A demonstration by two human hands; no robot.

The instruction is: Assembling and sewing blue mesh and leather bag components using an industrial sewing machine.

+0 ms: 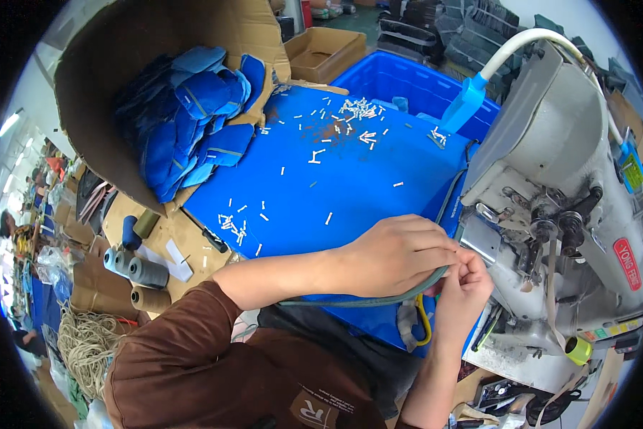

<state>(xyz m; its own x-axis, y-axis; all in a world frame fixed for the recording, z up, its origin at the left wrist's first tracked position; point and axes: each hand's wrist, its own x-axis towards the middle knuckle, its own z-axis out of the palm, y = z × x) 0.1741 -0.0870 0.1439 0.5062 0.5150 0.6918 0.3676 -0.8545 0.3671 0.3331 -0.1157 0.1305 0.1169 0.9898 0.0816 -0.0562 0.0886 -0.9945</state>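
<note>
My left hand (404,254) reaches across the blue tabletop, its fingers bent and closed. A long grey-green fabric strip (350,303) runs below my left forearm and up into the fingers. Close against it, my right hand (466,286) pinches at the strip's end; the fingertips of both hands meet there, and what lies exactly between them is hidden. Just right of the hands stands a grey industrial sewing machine (550,143). Below them lies a yellow-handled tool, seemingly scissors (424,325), partly covered by the right wrist.
Small white pieces (357,109) are scattered over the blue tabletop (364,179). A cardboard box (85,100) on its side holds blue fabric pieces (207,100). Behind are a blue crate (414,75) and an open carton (329,53). Thread spools (148,272) stand at left.
</note>
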